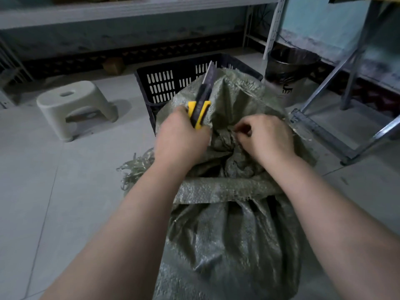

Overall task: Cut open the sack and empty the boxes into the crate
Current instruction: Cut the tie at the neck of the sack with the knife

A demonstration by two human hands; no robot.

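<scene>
A grey-green woven sack (233, 234) stands tied in front of me, its bunched neck leaning against the black slotted crate (164, 83) behind it. My left hand (181, 137) grips a yellow and black utility knife (202, 100) with its blade extended, pointing up and away over the sack's top. My right hand (266, 137) pinches the knotted fabric at the sack's neck (225, 137). The boxes are hidden inside the sack.
A white plastic stool (75, 105) sits on the tiled floor at the left. A bin with a dark liner (287, 76) stands right of the crate. Metal frame legs (337, 131) and shelving posts are at the right. Frayed sack strands (134, 167) hang by my left forearm.
</scene>
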